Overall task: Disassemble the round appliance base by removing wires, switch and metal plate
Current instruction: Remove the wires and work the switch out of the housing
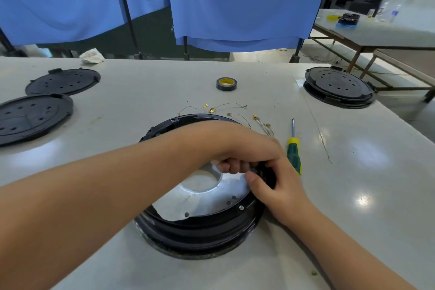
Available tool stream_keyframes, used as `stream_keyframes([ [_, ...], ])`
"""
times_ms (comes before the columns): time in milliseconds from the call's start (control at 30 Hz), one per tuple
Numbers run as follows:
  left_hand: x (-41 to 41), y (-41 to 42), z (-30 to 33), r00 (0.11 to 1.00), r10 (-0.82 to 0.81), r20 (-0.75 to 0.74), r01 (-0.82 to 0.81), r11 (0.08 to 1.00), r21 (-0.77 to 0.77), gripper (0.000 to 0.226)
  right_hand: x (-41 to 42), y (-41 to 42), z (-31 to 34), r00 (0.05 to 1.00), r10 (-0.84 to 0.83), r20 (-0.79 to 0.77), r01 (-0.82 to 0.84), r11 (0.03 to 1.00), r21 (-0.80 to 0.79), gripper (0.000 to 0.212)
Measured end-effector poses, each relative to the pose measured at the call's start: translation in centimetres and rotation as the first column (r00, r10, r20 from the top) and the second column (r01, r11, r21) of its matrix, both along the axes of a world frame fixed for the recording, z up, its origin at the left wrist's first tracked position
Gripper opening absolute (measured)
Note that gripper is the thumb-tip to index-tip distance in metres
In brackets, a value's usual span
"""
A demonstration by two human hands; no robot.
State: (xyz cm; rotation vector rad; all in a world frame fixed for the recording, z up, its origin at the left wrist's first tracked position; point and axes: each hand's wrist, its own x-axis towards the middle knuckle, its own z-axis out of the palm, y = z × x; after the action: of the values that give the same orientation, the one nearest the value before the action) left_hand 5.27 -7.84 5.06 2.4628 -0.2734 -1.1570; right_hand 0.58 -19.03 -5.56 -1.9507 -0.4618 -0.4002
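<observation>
A round black appliance base [197, 233] lies open side up in front of me on the table. Inside it sits a shiny metal plate [207, 198] with a round hole in its middle. My left hand [237, 146] reaches across the base, its fingers curled at the base's right rim. My right hand [275, 183] meets it there from the right. Together they pinch a small black part [264, 173], seemingly the switch, mostly hidden by my fingers. Loose thin wires [226, 110] with gold terminals lie on the table just behind the base.
A green and yellow screwdriver [293, 150] lies right of the base. A roll of black tape [226, 84] sits farther back. Two black round covers [35, 115] lie at left, another black base [339, 87] at back right. A crumpled cloth [92, 56] rests at the far edge.
</observation>
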Motion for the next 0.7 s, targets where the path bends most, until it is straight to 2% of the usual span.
stream_keyframes([
  [133, -0.2, -0.4, 1.6, 1.0, -0.016, -0.013, 0.015, 0.995, -0.097, 0.027, 0.0, -0.2, 0.0, 0.998, -0.033, -0.055, 0.031, 0.998, -0.047, 0.025],
  [333, 1.5, 1.8, 3.1, 0.98, 0.184, 0.079, -0.156, 0.949, -0.275, 0.037, -0.4, -0.3, 0.6, 0.999, 0.027, -0.03, -0.029, 0.998, -0.06, 0.054],
  [467, 2.5, 4.6, 1.2, 0.95, 0.296, 0.102, -0.24, 0.898, -0.369, 0.03, -0.6, -0.2, 0.9, 0.999, 0.023, -0.039, -0.026, 0.998, -0.064, 0.055],
  [633, 3.3, 8.2, -0.1, 0.859, 0.395, 0.327, -0.204, 0.849, -0.488, 0.02, -0.6, -0.4, 1.1, 0.997, 0.051, -0.049, -0.053, 0.998, -0.044, 0.053],
  [700, 3.8, 9.8, -0.2, 0.81, 0.456, 0.369, -0.215, 0.816, -0.536, 0.014, -0.6, -0.5, 1.2, 0.996, 0.069, -0.062, -0.071, 0.997, -0.036, 0.052],
])
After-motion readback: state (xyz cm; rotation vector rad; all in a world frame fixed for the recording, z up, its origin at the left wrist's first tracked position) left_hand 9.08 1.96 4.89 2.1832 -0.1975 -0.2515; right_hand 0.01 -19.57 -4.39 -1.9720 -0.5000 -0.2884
